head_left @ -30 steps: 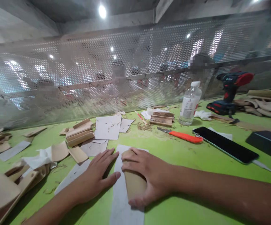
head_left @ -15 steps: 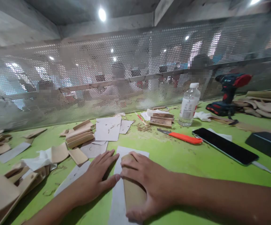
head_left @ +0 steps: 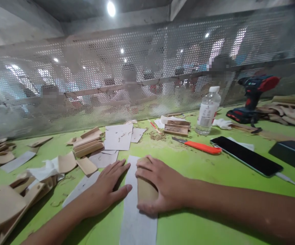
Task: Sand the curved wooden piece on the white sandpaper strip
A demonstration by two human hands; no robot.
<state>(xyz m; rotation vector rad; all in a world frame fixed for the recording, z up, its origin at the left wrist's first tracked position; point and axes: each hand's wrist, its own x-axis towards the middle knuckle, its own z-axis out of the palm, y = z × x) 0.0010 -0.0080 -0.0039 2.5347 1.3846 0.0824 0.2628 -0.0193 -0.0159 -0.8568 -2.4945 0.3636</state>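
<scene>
My right hand [head_left: 160, 185] is wrapped over a curved, light tan piece of bamboo [head_left: 146, 190], pressing it down on a long pale strip of paper [head_left: 137, 228]. The thumb grips its near end and the fingers curl over its far part. To the left, my left hand [head_left: 109, 185] lies flat with fingers stretched, its fingertips and thumb at the strip's left edge. Another pale sheet [head_left: 79, 187] is partly hidden beneath that hand. Just beyond it are a small bamboo piece [head_left: 86, 166] and grey paper sheets [head_left: 118, 136] with shavings on them.
An orange utility knife [head_left: 200, 147] with its blade out, a phone [head_left: 246, 156] on a cable, a water bottle [head_left: 207, 112] and a cordless drill [head_left: 256, 97] stand to the right. Bamboo pieces [head_left: 3, 206] pile up at left. A perforated metal screen [head_left: 98, 81] borders the green table's back.
My right hand has slid the bamboo piece away from me along the paper strip, uncovering more of its near part. My left hand has stayed nearly in place. The view has shifted slightly.
</scene>
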